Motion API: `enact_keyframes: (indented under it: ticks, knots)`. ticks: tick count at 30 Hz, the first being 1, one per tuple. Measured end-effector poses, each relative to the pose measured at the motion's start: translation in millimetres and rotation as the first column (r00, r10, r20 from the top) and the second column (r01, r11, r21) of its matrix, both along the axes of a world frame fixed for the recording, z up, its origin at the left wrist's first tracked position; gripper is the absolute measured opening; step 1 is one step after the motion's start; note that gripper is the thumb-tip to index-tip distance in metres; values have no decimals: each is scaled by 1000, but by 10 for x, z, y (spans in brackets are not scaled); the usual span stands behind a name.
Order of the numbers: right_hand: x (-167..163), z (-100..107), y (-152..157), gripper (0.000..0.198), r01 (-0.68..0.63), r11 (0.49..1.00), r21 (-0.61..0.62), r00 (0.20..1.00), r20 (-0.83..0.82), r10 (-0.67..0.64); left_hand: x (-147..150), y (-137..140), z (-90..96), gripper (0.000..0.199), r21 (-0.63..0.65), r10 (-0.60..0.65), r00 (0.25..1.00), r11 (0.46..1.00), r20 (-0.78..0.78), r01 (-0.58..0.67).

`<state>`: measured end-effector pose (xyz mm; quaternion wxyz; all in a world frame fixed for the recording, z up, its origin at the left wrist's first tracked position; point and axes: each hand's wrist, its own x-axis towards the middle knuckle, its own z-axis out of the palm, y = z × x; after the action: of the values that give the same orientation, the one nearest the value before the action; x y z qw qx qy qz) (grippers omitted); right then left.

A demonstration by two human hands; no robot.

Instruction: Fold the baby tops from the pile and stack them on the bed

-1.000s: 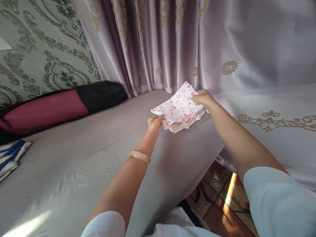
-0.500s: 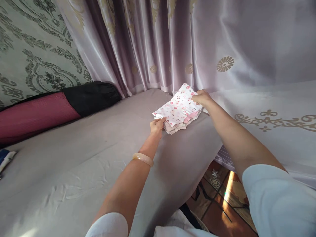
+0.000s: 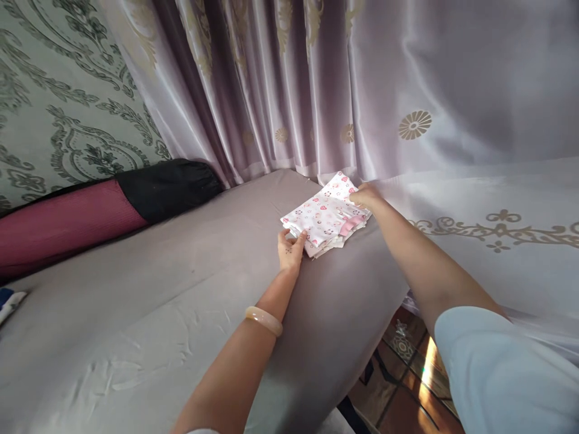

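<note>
A folded white garment with a pink and red print lies on top of a small stack of folded cloth on the grey bed sheet. A strip of pink trim shows at its near right edge. My right hand is closed on the garment's far right edge, thumb on top, other fingers mostly hidden. At the near left corner is my left hand, thumb and forefinger apart, the thumb touching the stack's edge. A pale bangle circles my left wrist.
Grey sheet covers the bed. A maroon and black padded roll lies along the patterned wall. Purple curtains hang behind the bed and down its right side. Blue and white cloth sits at far left. Tiled floor shows below right.
My left hand's thumb and forefinger have spread apart at the stack's corner. My right hand stays on the garment's edge. The view has tilted slightly, so the scene sits lower.
</note>
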<state>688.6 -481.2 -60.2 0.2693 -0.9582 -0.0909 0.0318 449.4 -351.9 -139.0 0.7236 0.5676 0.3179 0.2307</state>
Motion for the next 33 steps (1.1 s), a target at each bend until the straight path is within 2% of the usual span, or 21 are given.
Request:
enact_keyframes:
  ticks: [3,7,11,14,17,22,30,33]
  knots:
    - [11,-29,16,22,27,994,-107,999,-27,-30,-29,-27,-73,74,95,-42,996,995,79,35]
    - [-21,-60,48,28,47,985,-168,999,4,-47,-37,-41,-140,56,225,-102,991,971,83,81]
    - [-118,-116,95,42,89,973,-212,988,143,-59,-44,-47,-153,45,312,-113,993,945,35,97]
    - [-185,-210,114,41,31,965,-260,971,235,32,-53,-54,-150,46,342,-105,994,935,15,94]
    - [-215,-350,108,43,-73,951,-300,957,248,152,-64,-60,-145,48,378,-96,995,921,-21,97]
    - [-216,-524,82,52,-60,952,-301,982,155,111,-82,-58,-129,49,444,-100,991,887,-88,129]
    - [-172,-400,118,57,-65,925,-374,996,34,84,-105,-61,-110,53,507,-104,980,843,-169,177]
    - [-166,-342,226,59,-45,918,-394,995,64,77,-109,-65,-104,55,511,-108,979,840,-176,184]
